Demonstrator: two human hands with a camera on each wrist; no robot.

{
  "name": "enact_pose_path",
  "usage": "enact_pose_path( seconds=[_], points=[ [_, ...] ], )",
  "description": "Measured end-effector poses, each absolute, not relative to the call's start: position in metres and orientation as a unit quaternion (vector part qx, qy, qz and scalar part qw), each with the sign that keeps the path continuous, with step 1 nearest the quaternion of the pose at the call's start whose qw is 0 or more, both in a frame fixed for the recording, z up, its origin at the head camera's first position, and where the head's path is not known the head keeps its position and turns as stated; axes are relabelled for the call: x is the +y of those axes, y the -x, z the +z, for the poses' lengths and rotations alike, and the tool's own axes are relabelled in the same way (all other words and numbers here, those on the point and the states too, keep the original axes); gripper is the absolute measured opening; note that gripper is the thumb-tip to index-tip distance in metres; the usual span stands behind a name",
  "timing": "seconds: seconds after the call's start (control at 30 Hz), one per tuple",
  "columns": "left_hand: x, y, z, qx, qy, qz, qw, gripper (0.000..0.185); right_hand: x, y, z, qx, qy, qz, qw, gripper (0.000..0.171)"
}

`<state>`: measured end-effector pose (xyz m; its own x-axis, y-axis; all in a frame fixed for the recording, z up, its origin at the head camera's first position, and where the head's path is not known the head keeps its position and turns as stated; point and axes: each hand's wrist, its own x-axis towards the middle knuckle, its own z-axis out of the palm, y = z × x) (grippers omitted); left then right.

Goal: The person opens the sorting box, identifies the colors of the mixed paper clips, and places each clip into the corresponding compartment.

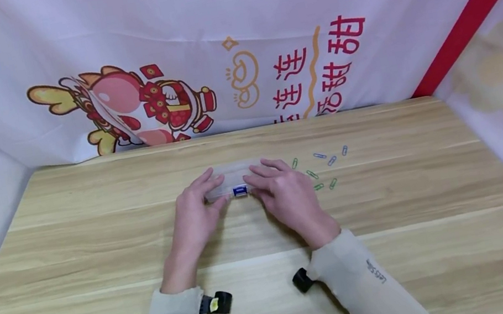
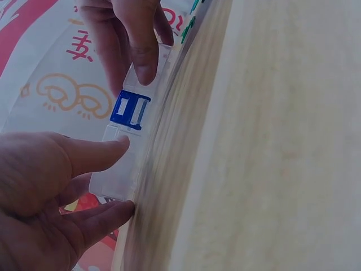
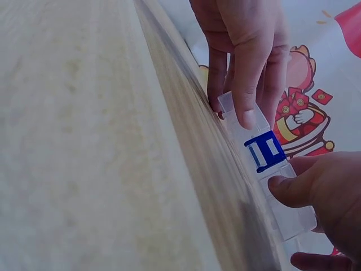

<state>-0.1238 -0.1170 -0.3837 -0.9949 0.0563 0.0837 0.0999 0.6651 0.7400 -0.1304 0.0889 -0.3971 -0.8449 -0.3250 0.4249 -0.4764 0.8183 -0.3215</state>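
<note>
A clear plastic box [image 1: 234, 173] with a blue latch [image 1: 239, 190] on its front sits at the middle back of the wooden table. My left hand [image 1: 194, 209] holds its left end, thumb against the front face and fingers at the top and side. The right end is held by my right hand [image 1: 291, 195], with the thumb on the front and fingers reaching over the lid. Close up in the left wrist view, the latch lies flat against the box front between the two thumbs. The hands hide both ends of the box.
Right of the right hand lie several loose paper clips, green ones such as the clip [image 1: 333, 183] and blue ones such as the clip [image 1: 319, 155]. Behind the table's back edge hangs a printed cloth [image 1: 188, 28]. Bare wood [image 1: 412, 179] stretches to the right.
</note>
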Motion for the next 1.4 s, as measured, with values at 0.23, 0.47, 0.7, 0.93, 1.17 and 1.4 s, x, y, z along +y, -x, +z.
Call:
enact_pose_path(
  seconds=[0.23,0.47,0.7,0.93,1.17,1.4],
  points=[
    [-0.1176,0.1243,-0.3833,-0.913,0.040,-0.405,0.016,0.044,0.0886,0.1298,-0.3971,-0.933,-0.222,0.215,0.184,0.031],
    [-0.1174,0.1241,-0.3827,-0.914,0.037,-0.405,0.012,0.044,0.0863,0.1303,-0.3987,-0.932,-0.215,0.228,0.181,0.032],
    [-0.1169,0.1242,-0.3827,-0.914,0.037,-0.403,0.016,0.043,0.0826,0.1303,-0.3990,-0.930,-0.197,0.264,0.164,0.032],
    [-0.1157,0.1246,-0.3829,-0.916,0.037,-0.400,0.023,0.044,0.0809,0.1308,-0.4017,-0.920,-0.195,0.293,0.170,0.031],
    [-0.1159,0.1247,-0.3843,-0.913,0.044,-0.403,0.038,0.043,0.0798,0.1293,-0.4035,-0.919,-0.227,0.266,0.182,0.036],
    [-0.1165,0.1247,-0.3837,-0.912,0.048,-0.405,0.039,0.042,0.0793,0.1284,-0.4057,-0.914,-0.242,0.252,0.205,0.027]
  ],
)
